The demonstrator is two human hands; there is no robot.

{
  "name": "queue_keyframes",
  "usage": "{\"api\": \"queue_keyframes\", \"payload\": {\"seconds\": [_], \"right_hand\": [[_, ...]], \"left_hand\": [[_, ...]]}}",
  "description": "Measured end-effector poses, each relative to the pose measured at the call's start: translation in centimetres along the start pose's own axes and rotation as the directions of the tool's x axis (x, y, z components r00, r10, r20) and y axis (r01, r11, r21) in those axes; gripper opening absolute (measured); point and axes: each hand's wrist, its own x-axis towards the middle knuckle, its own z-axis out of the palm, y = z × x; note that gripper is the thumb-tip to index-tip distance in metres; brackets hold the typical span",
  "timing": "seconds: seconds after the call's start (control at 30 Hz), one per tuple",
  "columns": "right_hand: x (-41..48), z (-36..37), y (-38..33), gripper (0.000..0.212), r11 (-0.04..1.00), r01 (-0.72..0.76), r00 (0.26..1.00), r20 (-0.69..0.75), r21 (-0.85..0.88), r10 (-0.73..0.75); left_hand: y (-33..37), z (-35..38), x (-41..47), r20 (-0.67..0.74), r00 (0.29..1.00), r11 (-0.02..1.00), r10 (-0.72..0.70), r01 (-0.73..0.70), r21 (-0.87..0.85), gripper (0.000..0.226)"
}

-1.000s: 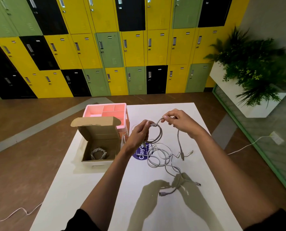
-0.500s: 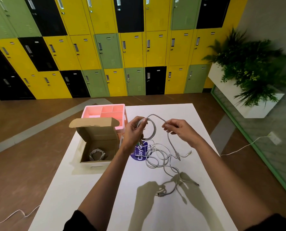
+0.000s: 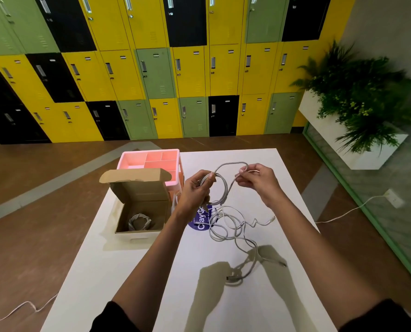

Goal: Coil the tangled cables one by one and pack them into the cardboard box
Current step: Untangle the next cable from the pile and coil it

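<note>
My left hand grips a small coil of grey cable held above the white table. My right hand pinches the same cable a loop's length away, and an arc of cable spans between the hands. Below them a tangle of grey cables lies on the table, trailing toward me to a connector end. The open cardboard box stands left of my left hand, with one coiled cable inside it.
A pink compartment tray stands behind the box. A purple round sticker lies under the tangle. A white planter with greenery is at the right, lockers along the back wall, and a white cord runs across the floor.
My right hand has swung out to the right and up, drawing another arc of cable away from the coil. The left hand has kept hold of the coil, shifting slightly.
</note>
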Motion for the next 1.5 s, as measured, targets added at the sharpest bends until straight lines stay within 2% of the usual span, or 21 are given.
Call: {"api": "queue_keyframes", "payload": {"seconds": [0.1,0.2,0.3,0.33,0.4,0.43,0.5,0.6,0.73,0.9,1.07,1.2,1.27,1.4,1.5], "right_hand": [[0.0,0.6,-0.3,0.008,0.972,-0.117,0.993,-0.010,0.205,0.121],[-0.4,1.1,-0.3,0.012,0.887,-0.229,0.971,0.034,0.401,0.235],[-0.8,1.5,-0.4,0.014,0.844,-0.307,0.950,0.090,0.440,0.299],[-1.1,1.6,-0.5,0.014,0.855,-0.346,0.938,0.139,0.387,0.317],[-1.6,1.7,-0.7,0.014,0.908,-0.393,0.902,0.255,0.144,0.350],[-1.7,1.7,-0.7,0.014,0.927,-0.375,0.887,0.299,0.019,0.353],[-1.8,1.9,-0.9,0.020,0.942,-0.322,0.880,0.337,-0.092,0.334],[-1.8,2.1,-1.1,0.020,0.947,-0.302,0.874,0.366,-0.106,0.319],[-2.2,2.5,-1.6,0.006,0.946,-0.260,0.872,0.374,-0.194,0.317],[-2.1,2.3,-2.9,0.026,0.890,-0.189,0.891,0.308,-0.416,0.333],[-2.3,2.7,-3.8,0.047,0.872,-0.232,0.937,0.142,-0.432,0.319],[-2.0,2.9,-4.2,0.027,0.783,-0.209,0.946,0.082,-0.585,0.313],[-2.1,2.9,-4.6,0.023,0.738,-0.178,0.940,0.110,-0.651,0.324],[-2.9,2.7,-5.6,0.019,0.709,-0.066,0.898,0.267,-0.702,0.348],[-2.8,2.4,-5.6,0.021,0.761,0.003,0.871,0.376,-0.648,0.317]], "left_hand": [[0.2,0.4,0.0,0.030,1.000,1.000,-0.010,0.011,-0.026,0.015],[0.4,0.7,0.1,0.048,0.999,1.000,-0.012,0.013,-0.028,0.015],[0.5,0.9,0.2,0.036,0.999,1.000,-0.014,0.015,-0.026,0.015],[0.4,0.9,0.3,0.019,1.000,0.999,-0.015,0.015,-0.036,0.014],[0.3,0.9,0.4,-0.022,1.000,0.999,-0.006,0.005,-0.047,0.014],[0.2,0.9,0.5,-0.036,0.999,0.999,0.001,-0.002,-0.042,0.014],[0.0,0.7,0.5,-0.058,0.998,1.000,0.012,-0.013,-0.026,0.013],[0.0,0.6,0.5,-0.087,0.996,1.000,0.026,-0.027,-0.002,0.012],[0.1,0.7,0.6,-0.067,0.997,1.000,0.030,-0.030,-0.005,0.013],[0.2,1.3,0.5,-0.088,0.995,0.999,0.038,-0.037,0.018,0.013],[-0.2,1.7,0.5,-0.168,0.984,0.998,0.051,-0.046,0.037,0.016],[-0.4,1.9,0.8,-0.216,0.974,0.995,0.068,-0.051,0.081,0.019],[-0.6,1.8,1.0,-0.242,0.968,0.996,0.068,-0.053,0.065,0.016],[-1.1,1.2,1.4,-0.279,0.958,0.998,0.063,-0.055,0.036,0.012],[-1.4,0.6,1.3,-0.282,0.958,0.999,0.053,-0.051,0.015,0.013]]}}
